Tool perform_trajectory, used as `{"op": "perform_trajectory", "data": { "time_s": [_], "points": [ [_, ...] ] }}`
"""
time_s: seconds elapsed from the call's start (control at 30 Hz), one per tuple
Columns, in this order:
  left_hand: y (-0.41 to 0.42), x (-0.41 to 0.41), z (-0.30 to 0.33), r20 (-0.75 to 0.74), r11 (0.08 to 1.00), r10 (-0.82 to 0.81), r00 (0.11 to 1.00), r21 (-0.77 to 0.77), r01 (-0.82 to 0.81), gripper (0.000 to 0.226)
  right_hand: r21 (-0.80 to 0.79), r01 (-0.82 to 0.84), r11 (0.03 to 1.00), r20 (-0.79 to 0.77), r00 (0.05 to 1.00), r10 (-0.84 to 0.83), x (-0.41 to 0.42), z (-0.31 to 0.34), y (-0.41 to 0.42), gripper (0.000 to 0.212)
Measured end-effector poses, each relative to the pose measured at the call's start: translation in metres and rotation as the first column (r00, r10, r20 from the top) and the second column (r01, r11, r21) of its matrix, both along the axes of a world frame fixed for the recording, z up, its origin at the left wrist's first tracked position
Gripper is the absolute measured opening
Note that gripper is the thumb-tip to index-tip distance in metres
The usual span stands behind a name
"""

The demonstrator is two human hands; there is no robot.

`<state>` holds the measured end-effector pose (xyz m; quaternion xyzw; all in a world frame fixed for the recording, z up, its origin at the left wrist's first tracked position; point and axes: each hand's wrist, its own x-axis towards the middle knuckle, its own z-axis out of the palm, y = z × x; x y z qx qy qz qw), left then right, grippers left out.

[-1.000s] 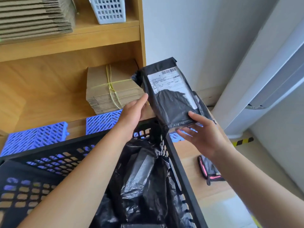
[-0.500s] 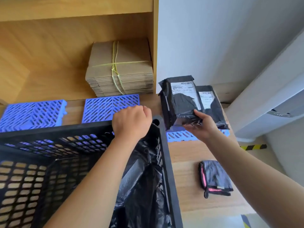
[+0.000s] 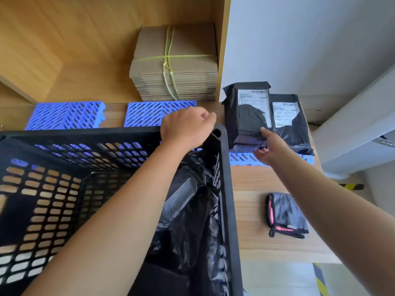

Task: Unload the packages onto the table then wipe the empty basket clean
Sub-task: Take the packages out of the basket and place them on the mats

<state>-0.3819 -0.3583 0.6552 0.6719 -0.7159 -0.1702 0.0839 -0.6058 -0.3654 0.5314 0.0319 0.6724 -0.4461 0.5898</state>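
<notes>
The black slatted basket point(image 3: 85, 133) stands on the wooden table point(image 3: 252, 189), and several black plastic packages point(image 3: 192, 210) still lie along its right inner side. My left hand point(image 3: 188, 127) grips the basket's rim at the far right corner, fingers curled over it. A black package with a white label point(image 3: 250, 112) lies on a blue grid mat point(image 3: 241, 160) right of the basket. My right hand point(image 3: 267, 146) pinches its near edge, thumb on top. A second labelled black package point(image 3: 288, 124) lies beside it on the right.
A folded black and pink cloth point(image 3: 286, 214) lies on the table near the front right. Two more blue grid mats point(image 3: 66, 115) point(image 3: 149, 113) sit behind the basket. A tied bundle of flat cardboard point(image 3: 175, 65) fills the shelf. A white appliance point(image 3: 352, 135) stands right of the table.
The labelled package has come down from mid-air onto the blue mat beside the other one. My left hand left it and took the basket's corner rim.
</notes>
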Motion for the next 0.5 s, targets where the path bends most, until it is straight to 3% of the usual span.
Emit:
{"op": "perform_trajectory", "data": {
  "time_s": [0.07, 0.1, 0.17, 0.27, 0.37, 0.5],
  "points": [
    [-0.001, 0.007, 0.008, -0.257, 0.992, 0.041, 0.966, 0.127, -0.009, 0.029, 0.039, -0.076, 0.996, -0.133, 0.988, 0.080, 0.007, 0.007, 0.012, 0.076],
    [-0.002, 0.012, 0.012, -0.441, 0.981, 0.066, 0.895, 0.192, 0.022, 0.029, 0.052, -0.103, 0.993, -0.229, 0.967, 0.112, 0.011, 0.011, 0.020, 0.083],
    [-0.005, 0.029, 0.022, -0.714, 0.960, 0.098, 0.694, 0.250, 0.122, 0.027, 0.022, -0.136, 0.990, -0.425, 0.895, 0.132, 0.025, 0.020, 0.040, 0.077],
    [0.000, 0.066, 0.041, -0.861, 0.956, 0.103, 0.499, 0.225, 0.191, 0.028, -0.151, -0.241, 0.959, -0.612, 0.784, 0.101, 0.051, 0.043, 0.077, 0.055],
    [0.022, 0.102, 0.053, -0.873, 0.970, 0.028, 0.486, 0.142, 0.198, 0.023, -0.337, -0.438, 0.833, -0.729, 0.681, 0.063, 0.076, 0.089, 0.118, 0.026],
    [0.066, 0.159, 0.045, -0.759, 0.948, -0.042, 0.649, 0.175, 0.267, 0.018, -0.366, -0.735, 0.572, -0.864, 0.497, 0.086, 0.127, 0.148, 0.169, 0.023]
  ]
}}
